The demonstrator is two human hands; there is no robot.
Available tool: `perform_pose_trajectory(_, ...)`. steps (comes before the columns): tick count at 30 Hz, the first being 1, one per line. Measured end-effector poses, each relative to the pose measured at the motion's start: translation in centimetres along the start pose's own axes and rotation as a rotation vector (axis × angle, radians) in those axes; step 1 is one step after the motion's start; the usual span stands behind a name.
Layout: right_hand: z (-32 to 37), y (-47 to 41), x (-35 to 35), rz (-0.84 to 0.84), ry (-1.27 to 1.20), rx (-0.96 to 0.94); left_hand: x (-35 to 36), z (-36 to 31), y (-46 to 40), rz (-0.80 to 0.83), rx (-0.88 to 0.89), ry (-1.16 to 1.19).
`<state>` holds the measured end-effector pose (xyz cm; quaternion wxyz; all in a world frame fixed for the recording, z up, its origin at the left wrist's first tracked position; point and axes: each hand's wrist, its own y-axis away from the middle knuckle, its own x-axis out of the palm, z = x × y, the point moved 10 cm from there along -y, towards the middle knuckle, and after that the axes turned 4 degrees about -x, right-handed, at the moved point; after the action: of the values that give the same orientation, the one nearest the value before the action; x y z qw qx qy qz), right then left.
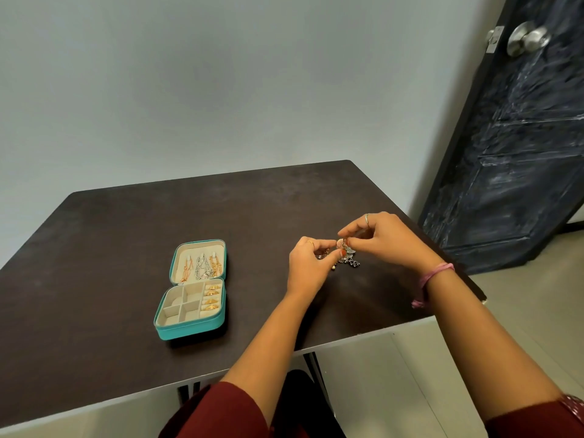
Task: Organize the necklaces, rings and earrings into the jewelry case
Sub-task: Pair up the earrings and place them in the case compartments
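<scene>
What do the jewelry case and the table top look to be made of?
Jewelry case: teal outer shell with a faint sheen and a seam along the edge, likely faux leather; the cream lining looks soft and matte, perhaps velvet. Table: dark brown, flat and matte with faint mottling and a thin edge, probably laminate over board, though solid wood cannot be ruled out.

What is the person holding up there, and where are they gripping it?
A small tangle of earrings, pinched at its top by the fingers of both the left hand and right hand.

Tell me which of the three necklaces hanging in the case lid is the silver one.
The middle necklace in the lid of the jewelry case: it is silver, while the ones on either side are orange-gold.
</scene>
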<state>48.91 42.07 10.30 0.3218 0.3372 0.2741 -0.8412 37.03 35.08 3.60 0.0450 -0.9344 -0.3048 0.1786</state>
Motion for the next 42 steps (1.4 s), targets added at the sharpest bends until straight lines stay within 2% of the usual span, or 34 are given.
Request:
perform_pose_trajectory(6, -1.7, -0.9, 0.2, 0.032, -0.135, 0.123, -0.3, 0.2, 0.5, -0.054, -0.02, 0.073)
perform_pose_trajectory(10, -2.0, -0.9, 0.8, 0.043, -0.164, 0.157, 0.2, 0.5, 1.3, -0.036, -0.037, 0.114)
perform_pose_trajectory(18, -2.2, -0.8, 1.3, 0.089, -0.152, 0.152, 0.7, 0.4, 1.1, -0.001, -0.012, -0.055)
perform_pose_trajectory(26, -1.4, -0.7, 1.0, 0.126, -0.101, 0.101, 1.6, 0.6, 0.5, 0.18, -0.007, -0.133)
perform_pose_trajectory(42, -2.1, -0.6, 0.6, 0.068, -0.177, 0.092, 1.8, 0.2, 0.6, 0.166, -0.028, -0.135)
